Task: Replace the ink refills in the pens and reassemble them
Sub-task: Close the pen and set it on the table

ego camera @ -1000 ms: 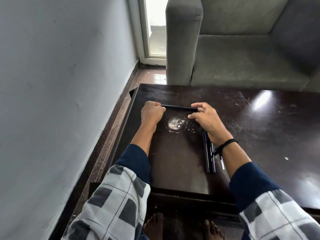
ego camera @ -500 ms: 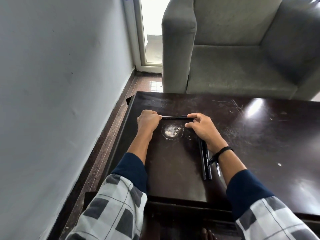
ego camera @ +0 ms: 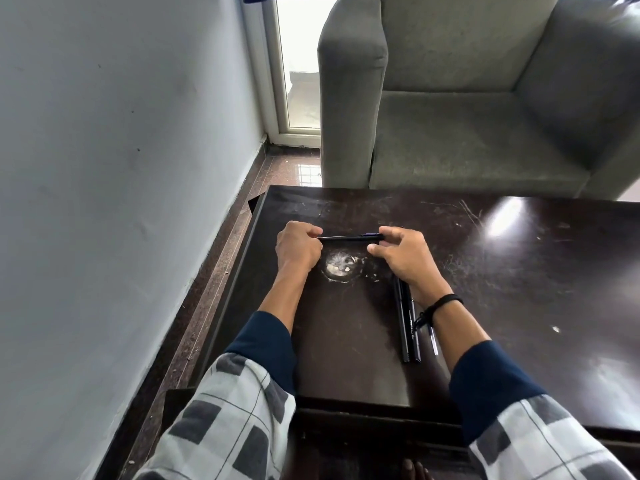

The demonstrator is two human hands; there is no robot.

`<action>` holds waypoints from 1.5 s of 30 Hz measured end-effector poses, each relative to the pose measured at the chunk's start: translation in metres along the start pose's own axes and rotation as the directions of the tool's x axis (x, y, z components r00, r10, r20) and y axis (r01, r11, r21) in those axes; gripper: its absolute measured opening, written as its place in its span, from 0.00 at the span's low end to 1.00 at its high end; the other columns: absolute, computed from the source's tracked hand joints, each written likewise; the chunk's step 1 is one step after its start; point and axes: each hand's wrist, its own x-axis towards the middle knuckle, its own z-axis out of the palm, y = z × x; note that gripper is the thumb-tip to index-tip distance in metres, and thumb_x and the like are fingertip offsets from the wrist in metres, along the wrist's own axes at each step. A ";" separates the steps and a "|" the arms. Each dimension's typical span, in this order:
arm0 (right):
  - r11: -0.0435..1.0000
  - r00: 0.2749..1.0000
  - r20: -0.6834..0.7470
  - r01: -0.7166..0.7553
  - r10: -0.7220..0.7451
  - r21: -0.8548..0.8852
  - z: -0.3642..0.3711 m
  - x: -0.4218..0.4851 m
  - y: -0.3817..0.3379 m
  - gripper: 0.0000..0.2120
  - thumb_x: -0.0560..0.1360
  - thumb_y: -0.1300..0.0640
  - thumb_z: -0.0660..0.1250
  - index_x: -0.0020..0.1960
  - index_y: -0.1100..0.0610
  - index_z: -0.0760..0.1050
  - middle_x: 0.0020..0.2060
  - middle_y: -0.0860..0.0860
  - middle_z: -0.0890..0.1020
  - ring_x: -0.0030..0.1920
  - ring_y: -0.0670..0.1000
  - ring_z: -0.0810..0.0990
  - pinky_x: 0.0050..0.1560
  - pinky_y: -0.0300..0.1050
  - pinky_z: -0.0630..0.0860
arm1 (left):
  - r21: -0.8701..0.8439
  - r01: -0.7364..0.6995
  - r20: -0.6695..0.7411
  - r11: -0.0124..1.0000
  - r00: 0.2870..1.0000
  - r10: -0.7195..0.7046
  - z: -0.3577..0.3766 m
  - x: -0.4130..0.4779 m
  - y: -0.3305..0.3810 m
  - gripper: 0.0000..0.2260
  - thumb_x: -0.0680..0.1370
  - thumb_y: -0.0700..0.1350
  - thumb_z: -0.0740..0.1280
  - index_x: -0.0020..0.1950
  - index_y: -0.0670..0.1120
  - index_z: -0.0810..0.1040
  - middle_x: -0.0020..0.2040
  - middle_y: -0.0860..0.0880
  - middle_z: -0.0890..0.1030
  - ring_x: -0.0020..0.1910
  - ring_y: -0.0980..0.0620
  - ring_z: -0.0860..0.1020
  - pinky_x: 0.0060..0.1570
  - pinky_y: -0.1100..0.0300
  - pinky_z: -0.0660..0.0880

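By grey sofa [ego camera: 450, 140], scratched table [ego camera: 519, 271], pens [ego camera: 405, 323]

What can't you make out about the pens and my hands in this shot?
All in the head view:
1. Held pen: its left end is hidden in the left hand, its right end under fingers of the right hand.
2. Lying pens: far ends covered by the right wrist; barrel print too small to read.
3. Thin piece beside them: mostly under the right forearm, so refill or pen is unclear.
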 end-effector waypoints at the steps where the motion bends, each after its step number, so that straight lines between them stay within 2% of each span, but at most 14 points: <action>1: 1.000 1.000 -0.023 0.010 -0.010 0.013 -0.001 -0.002 -0.002 0.25 0.74 0.64 0.76 0.70 0.60 0.77 0.59 0.54 0.83 0.58 0.48 0.83 0.58 0.39 0.78 | 0.017 -0.010 0.000 1.000 1.000 0.010 0.000 0.000 -0.001 0.12 0.75 0.36 0.73 0.57 0.47 0.86 0.57 0.46 0.84 0.59 0.48 0.80 0.64 0.50 0.76; 3: 0.999 0.995 -0.099 0.035 -0.035 -0.002 -0.003 -0.005 -0.005 0.20 0.75 0.63 0.76 0.65 0.58 0.80 0.53 0.52 0.85 0.52 0.47 0.83 0.48 0.32 0.75 | 0.022 -0.036 0.015 0.999 0.999 0.036 -0.001 0.002 -0.002 0.10 0.76 0.37 0.73 0.54 0.48 0.87 0.55 0.46 0.85 0.57 0.48 0.81 0.63 0.51 0.77; 5: 0.996 0.984 -0.164 0.054 -0.064 -0.068 -0.007 -0.004 -0.007 0.14 0.75 0.62 0.76 0.60 0.57 0.84 0.50 0.50 0.85 0.51 0.48 0.83 0.44 0.31 0.73 | 0.016 -0.077 0.029 0.997 0.997 0.076 -0.004 0.004 -0.001 0.08 0.76 0.39 0.74 0.53 0.48 0.87 0.52 0.47 0.86 0.55 0.49 0.82 0.61 0.51 0.77; 9: 0.969 0.983 -0.145 0.079 -0.116 -0.235 -0.012 0.009 -0.013 0.05 0.74 0.61 0.76 0.49 0.54 0.85 0.44 0.50 0.86 0.50 0.51 0.84 0.56 0.47 0.79 | 0.069 -0.162 0.051 0.984 0.986 0.159 -0.009 0.014 0.001 0.08 0.75 0.40 0.74 0.52 0.48 0.87 0.51 0.48 0.86 0.53 0.51 0.82 0.61 0.54 0.77; 11: 0.946 0.983 -0.119 0.094 -0.137 -0.310 -0.011 0.017 -0.016 0.05 0.73 0.60 0.75 0.46 0.51 0.84 0.42 0.50 0.86 0.48 0.52 0.84 0.58 0.50 0.80 | 0.118 -0.186 0.062 0.975 0.982 0.180 -0.009 0.020 -0.001 0.08 0.75 0.40 0.75 0.52 0.48 0.87 0.51 0.48 0.86 0.52 0.51 0.82 0.60 0.58 0.76; 13: 0.924 0.983 -0.102 0.106 -0.154 -0.368 -0.009 0.025 -0.020 0.06 0.74 0.60 0.74 0.47 0.50 0.85 0.43 0.50 0.86 0.48 0.53 0.84 0.57 0.49 0.79 | 0.174 -0.213 0.075 0.961 0.976 0.202 -0.007 0.025 -0.003 0.08 0.75 0.40 0.75 0.52 0.48 0.87 0.52 0.49 0.85 0.52 0.51 0.82 0.57 0.60 0.74; 16: 0.886 0.979 -0.077 0.135 -0.188 -0.444 -0.007 0.037 -0.023 0.07 0.75 0.60 0.73 0.51 0.52 0.86 0.47 0.51 0.87 0.51 0.53 0.84 0.53 0.44 0.77 | 0.221 -0.255 0.070 0.942 0.967 0.245 -0.001 0.035 -0.004 0.07 0.76 0.40 0.74 0.52 0.47 0.87 0.52 0.49 0.83 0.52 0.51 0.81 0.58 0.58 0.75; 24: 0.850 0.984 -0.031 0.137 -0.177 -0.508 0.000 0.045 -0.015 0.07 0.76 0.60 0.72 0.52 0.53 0.85 0.49 0.52 0.86 0.53 0.55 0.83 0.55 0.46 0.77 | 0.297 -0.272 0.049 0.916 0.962 0.269 0.009 0.047 -0.007 0.06 0.77 0.40 0.73 0.52 0.47 0.86 0.53 0.50 0.80 0.52 0.52 0.80 0.53 0.64 0.69; 28: 0.870 0.985 -0.013 0.148 -0.175 -0.471 -0.003 0.042 -0.015 0.11 0.74 0.61 0.74 0.56 0.52 0.84 0.51 0.50 0.85 0.54 0.52 0.83 0.56 0.44 0.76 | 0.275 -0.276 0.057 0.921 0.961 0.271 0.002 0.046 -0.006 0.13 0.75 0.40 0.75 0.59 0.48 0.83 0.57 0.52 0.78 0.50 0.54 0.80 0.54 0.63 0.71; 31: 0.871 0.979 -0.053 0.150 -0.197 -0.467 -0.014 0.036 -0.022 0.15 0.74 0.61 0.75 0.59 0.51 0.83 0.54 0.50 0.83 0.54 0.52 0.83 0.57 0.46 0.76 | 0.193 -0.282 0.002 0.940 0.958 0.288 -0.013 0.042 -0.001 0.14 0.75 0.40 0.75 0.59 0.48 0.83 0.57 0.52 0.79 0.45 0.55 0.79 0.54 0.60 0.75; 34: 0.896 0.970 -0.111 0.152 -0.217 -0.418 -0.026 0.027 -0.035 0.12 0.74 0.60 0.74 0.56 0.50 0.83 0.51 0.48 0.84 0.51 0.51 0.83 0.54 0.45 0.76 | 0.113 -0.286 -0.022 0.952 0.957 0.290 -0.025 0.031 0.008 0.10 0.74 0.39 0.75 0.53 0.49 0.84 0.52 0.53 0.82 0.43 0.57 0.80 0.55 0.57 0.77; 36: 0.897 0.973 -0.086 0.159 -0.212 -0.412 -0.031 0.013 -0.044 0.09 0.74 0.58 0.74 0.53 0.48 0.83 0.47 0.46 0.84 0.49 0.50 0.83 0.50 0.43 0.74 | 0.088 -0.290 -0.008 0.953 0.956 0.292 -0.028 0.017 0.013 0.08 0.74 0.40 0.75 0.50 0.51 0.84 0.49 0.54 0.83 0.42 0.58 0.79 0.54 0.58 0.77; 42: 0.804 0.993 0.098 0.116 -0.072 -0.583 -0.043 -0.049 -0.046 0.04 0.73 0.55 0.76 0.42 0.47 0.83 0.41 0.46 0.85 0.47 0.49 0.84 0.47 0.40 0.73 | 0.139 -0.277 0.105 0.951 0.959 0.264 -0.023 -0.041 0.012 0.05 0.75 0.46 0.74 0.51 0.53 0.85 0.48 0.56 0.84 0.44 0.58 0.79 0.49 0.64 0.72; 45: 0.748 0.996 0.084 0.085 -0.040 -0.658 -0.042 -0.074 -0.036 0.03 0.72 0.56 0.74 0.42 0.48 0.83 0.42 0.47 0.86 0.47 0.53 0.84 0.45 0.42 0.73 | 0.153 -0.278 0.156 0.948 0.954 0.254 -0.020 -0.068 0.012 0.05 0.76 0.47 0.73 0.51 0.53 0.85 0.47 0.56 0.83 0.43 0.59 0.79 0.49 0.63 0.73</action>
